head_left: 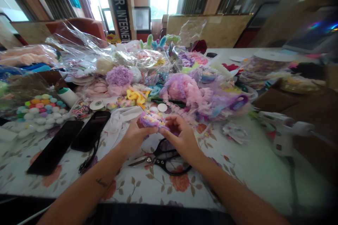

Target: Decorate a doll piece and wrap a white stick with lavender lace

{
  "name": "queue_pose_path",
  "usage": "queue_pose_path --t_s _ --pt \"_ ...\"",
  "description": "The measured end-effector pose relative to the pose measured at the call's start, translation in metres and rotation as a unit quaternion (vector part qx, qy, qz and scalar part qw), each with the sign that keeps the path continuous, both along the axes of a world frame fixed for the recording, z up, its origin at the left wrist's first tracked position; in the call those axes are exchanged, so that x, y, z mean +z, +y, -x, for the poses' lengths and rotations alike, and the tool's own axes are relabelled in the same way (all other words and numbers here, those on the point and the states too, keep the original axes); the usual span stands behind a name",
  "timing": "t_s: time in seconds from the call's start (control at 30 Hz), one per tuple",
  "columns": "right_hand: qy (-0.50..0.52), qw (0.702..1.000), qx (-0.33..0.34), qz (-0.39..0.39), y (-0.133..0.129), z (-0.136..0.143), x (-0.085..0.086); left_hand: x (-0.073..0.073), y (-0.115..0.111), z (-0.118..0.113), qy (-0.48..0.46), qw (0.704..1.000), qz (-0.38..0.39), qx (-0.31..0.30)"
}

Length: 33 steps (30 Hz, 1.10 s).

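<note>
Both hands are raised over the table, around a small fuzzy craft piece (151,119) with purple trim, yellow bits and a pinkish middle. My left hand (133,133) pinches its left edge, thumb in front. On the other side, the fingers and thumb of my right hand (181,132) are closed on its right edge. Black-handled scissors (149,160) lie just below the hands, blades slightly apart and pointing left. A bunched white cloth (118,123) rests behind my left hand. Small white discs (162,107) lie just beyond the piece.
Two black phones (56,147) lie on the left of the floral tablecloth (126,186). Pompoms (42,112) and a spool (67,96) stand behind them. Pink ruffled trim (182,89) and plastic bags heap up at the back. At right are a glue gun (283,135) and a cardboard box (287,102).
</note>
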State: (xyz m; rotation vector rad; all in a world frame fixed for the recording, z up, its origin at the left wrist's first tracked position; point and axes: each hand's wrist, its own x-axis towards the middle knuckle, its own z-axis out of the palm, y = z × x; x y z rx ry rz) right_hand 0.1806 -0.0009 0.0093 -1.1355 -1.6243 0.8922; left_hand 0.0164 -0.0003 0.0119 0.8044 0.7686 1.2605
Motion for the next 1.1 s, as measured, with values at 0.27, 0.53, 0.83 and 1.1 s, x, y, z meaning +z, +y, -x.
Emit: queue_pose_path --t_s 0.27,0.53,0.83,1.1 --pt "0.066 0.993 0.052 0.082 0.008 -0.003 -0.001 -0.004 -0.002 0.003 -0.009 0.999 -0.01 -0.047" --pt "0.099 0.985 0.086 0.108 0.011 -0.006 -0.001 -0.004 0.0 0.002 0.011 0.996 -0.062 -0.068" --pt "0.124 0.979 0.101 0.129 0.005 -0.003 -0.006 -0.011 -0.003 0.006 0.058 0.994 -0.076 -0.051" --pt "0.168 0.974 0.08 0.13 0.006 0.001 0.002 -0.011 0.0 0.004 0.044 0.989 -0.108 -0.089"
